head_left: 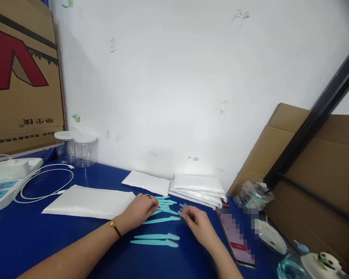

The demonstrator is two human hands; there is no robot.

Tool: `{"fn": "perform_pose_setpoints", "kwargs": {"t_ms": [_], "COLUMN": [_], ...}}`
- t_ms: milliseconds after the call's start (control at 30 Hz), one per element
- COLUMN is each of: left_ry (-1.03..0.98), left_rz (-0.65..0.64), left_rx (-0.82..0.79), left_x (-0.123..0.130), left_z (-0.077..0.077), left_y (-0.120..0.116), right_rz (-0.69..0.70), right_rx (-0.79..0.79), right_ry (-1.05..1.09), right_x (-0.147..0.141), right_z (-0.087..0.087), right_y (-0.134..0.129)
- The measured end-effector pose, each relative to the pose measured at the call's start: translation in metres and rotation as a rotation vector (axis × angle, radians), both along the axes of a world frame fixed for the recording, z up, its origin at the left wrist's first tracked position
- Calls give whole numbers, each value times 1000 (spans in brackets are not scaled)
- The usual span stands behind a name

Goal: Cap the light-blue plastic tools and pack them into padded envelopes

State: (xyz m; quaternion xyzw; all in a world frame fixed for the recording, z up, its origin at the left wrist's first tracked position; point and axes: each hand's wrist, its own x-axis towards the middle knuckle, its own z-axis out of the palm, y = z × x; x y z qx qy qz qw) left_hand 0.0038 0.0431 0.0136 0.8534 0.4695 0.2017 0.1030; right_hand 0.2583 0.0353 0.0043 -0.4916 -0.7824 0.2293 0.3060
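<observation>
Left hand and right hand flank the turquoise razors

The razors lie on the blue tabletop, loosely bunched in front of the left hand. One separate razor rests nearer the person, and a pair of razors lies closer again, side by side. These nearer ones have their slim handles toward the left and their heads toward the right, which seems to put the handles on the left hand's side and the heads on the right's.

The left hand reaches over the handle ends, fingers curled together; whether they grip a razor is hidden. The right hand bends inward, thumb and forefinger brought close beside some small translucent pieces. I cannot tell if the fingers pinch one. Both forearms come in low from the near edge, probably so that the fingers work at close quarters over small, light parts.

A large white packet lies flat left of the left hand. Behind the razors, near the wall, are a single white packet and a stack of white packets; their place at the back likely leaves room for the hands. A phone lies right of the right hand, just beside that forearm.
</observation>
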Motion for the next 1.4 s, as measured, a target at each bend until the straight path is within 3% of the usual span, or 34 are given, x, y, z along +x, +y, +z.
{"fn": "perform_pose_setpoints", "kwargs": {"t_ms": [167, 433, 600, 667, 1000, 1233, 1400], "left_ry": [-23, -26, -3, 55, 50, -38, -238], "left_rz": [-24, -136, 88, 151, 158, 137, 110], "left_rx": [-22, -135, -52, -22, -110, -159, -337], "left_x": [3, 7, -1, -4, 1, 0, -2], "left_z": [-1, -2, -1, -3, -6, -5, -6], "left_y": [-3, -15, -5, -1, -3, -2, -1], "right_rz": [37, 187, -92, -132, -116, -31, -51], "right_rx": [-27, -237, -16, 50, 18, 29, 40], "right_ry": [16, -20, -69, -117, -173, -204, -168], "right_x": [-4, 0, 26, 32, 16, 10, 4], "right_z": [3, 6, 6, 2, -22, -17, -6], "right_y": [-3, -11, 8, 14, 19, 14, 8]}}
